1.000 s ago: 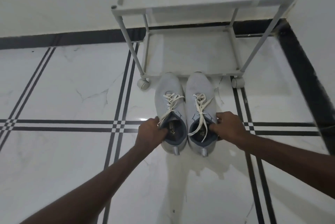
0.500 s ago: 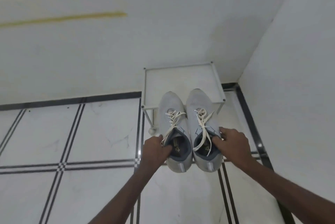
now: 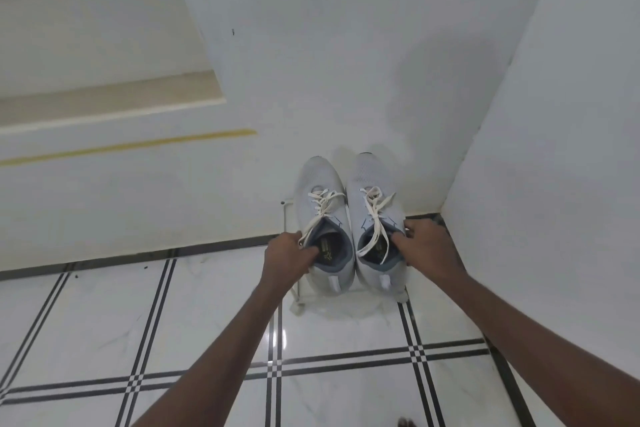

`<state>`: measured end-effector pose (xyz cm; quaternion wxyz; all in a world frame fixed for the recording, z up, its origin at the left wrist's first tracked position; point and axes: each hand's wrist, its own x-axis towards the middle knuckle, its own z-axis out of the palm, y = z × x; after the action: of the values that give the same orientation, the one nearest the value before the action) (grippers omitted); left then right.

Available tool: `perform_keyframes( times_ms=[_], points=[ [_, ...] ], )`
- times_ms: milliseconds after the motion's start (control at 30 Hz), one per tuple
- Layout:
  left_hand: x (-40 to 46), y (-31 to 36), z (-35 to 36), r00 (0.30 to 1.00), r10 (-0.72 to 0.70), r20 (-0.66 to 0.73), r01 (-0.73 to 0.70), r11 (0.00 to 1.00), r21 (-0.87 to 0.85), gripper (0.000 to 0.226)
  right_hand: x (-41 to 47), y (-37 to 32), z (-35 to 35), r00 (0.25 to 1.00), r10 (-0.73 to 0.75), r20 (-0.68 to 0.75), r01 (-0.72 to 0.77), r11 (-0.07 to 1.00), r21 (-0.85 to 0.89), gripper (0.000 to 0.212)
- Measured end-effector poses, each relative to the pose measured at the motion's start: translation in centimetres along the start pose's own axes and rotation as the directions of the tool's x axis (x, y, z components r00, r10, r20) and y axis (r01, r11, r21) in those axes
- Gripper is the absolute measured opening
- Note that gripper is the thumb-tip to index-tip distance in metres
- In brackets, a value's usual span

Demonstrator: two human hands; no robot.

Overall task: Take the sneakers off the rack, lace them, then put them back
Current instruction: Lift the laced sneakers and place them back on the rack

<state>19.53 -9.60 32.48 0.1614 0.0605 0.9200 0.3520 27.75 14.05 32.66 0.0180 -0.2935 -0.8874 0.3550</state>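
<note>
Two light grey sneakers with white laces are held side by side over the white rack (image 3: pixel 289 219), toes pointing at the wall. My left hand (image 3: pixel 287 258) grips the collar of the left sneaker (image 3: pixel 320 184). My right hand (image 3: pixel 427 248) grips the collar of the right sneaker (image 3: pixel 372 181). The laces run through the eyelets and their ends hang loose into the shoe openings. The sneakers hide nearly all of the rack; only its left rail and a lower corner (image 3: pixel 300 305) show.
The rack stands in a corner, with a white wall (image 3: pixel 329 63) behind and another wall (image 3: pixel 561 167) to the right. The floor (image 3: pixel 194 333) is glossy white tile with black stripe lines. A stepped ledge (image 3: pixel 104 108) runs along the wall at left.
Both hands lifted the sneakers from the floor in front of the rack and carried them up and forward over the rack's top. My view has risen and tilted up.
</note>
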Motion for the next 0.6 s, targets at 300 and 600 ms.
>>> perform_keyframes(
  times_ms=[300, 600],
  points=[
    [14.0, -3.0, 8.0, 0.995, -0.096, 0.032, 0.096, 0.995, -0.005, 0.04, 15.4, 4.8, 8.1, 0.99, 0.085, 0.114, -0.083, 0.996, -0.02, 0.028],
    [27.7, -9.3, 17.9, 0.976, -0.195, 0.097, 0.188, 0.979, 0.074, 0.029, 28.6, 12.0, 19.2, 0.949, 0.177, 0.26, -0.179, 0.984, -0.015, 0.016]
  ],
)
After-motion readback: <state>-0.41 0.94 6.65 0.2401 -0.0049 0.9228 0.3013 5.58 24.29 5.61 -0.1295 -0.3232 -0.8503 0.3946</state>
